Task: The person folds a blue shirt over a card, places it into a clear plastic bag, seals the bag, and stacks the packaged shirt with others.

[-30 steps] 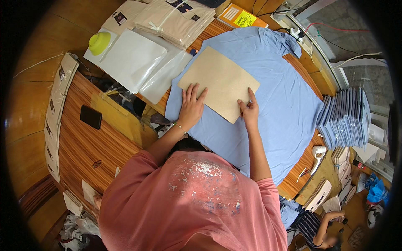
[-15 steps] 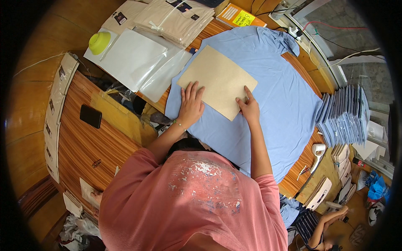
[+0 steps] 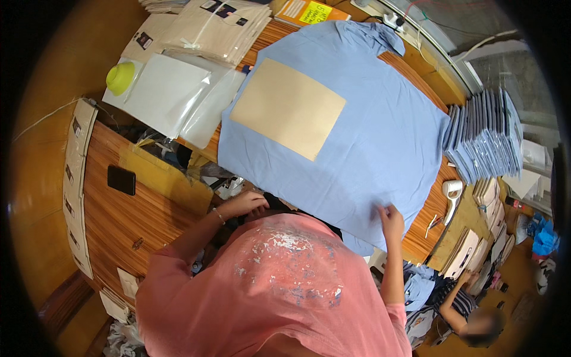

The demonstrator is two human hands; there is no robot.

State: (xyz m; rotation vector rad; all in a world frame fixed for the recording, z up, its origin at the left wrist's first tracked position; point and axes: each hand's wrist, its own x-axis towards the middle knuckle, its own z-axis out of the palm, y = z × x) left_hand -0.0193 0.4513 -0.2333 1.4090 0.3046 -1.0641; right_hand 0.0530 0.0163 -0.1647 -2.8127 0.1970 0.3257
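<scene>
A light blue shirt (image 3: pixel 386 131) lies spread over the wooden table in front of me. A square tan cardboard sheet (image 3: pixel 288 108) rests on its left part, with neither hand touching it. My left hand (image 3: pixel 245 204) is drawn back close to my body, off the shirt's near edge. Its fingers are curled, and whatever they may hold is hidden. Over the shirt's near right part is my right hand (image 3: pixel 391 221), fingers slightly apart, one fingertip smeared by motion. I see nothing in it.
Clear plastic sleeves (image 3: pixel 169 95) and a lime-green bowl (image 3: pixel 120 78) lie left of the shirt, packed beige garments (image 3: pixel 217 30) behind them. Packed blue shirts (image 3: pixel 483 135) stand at the right, near a white handheld device (image 3: pixel 452 193). A phone (image 3: pixel 121 179) lies left. Another person (image 3: pixel 461 306) sits lower right.
Both hands have left the cardboard sheet, which stays on the shirt. My left hand moved back toward my body; my right hand moved nearer and to the right. The whole view has shifted slightly.
</scene>
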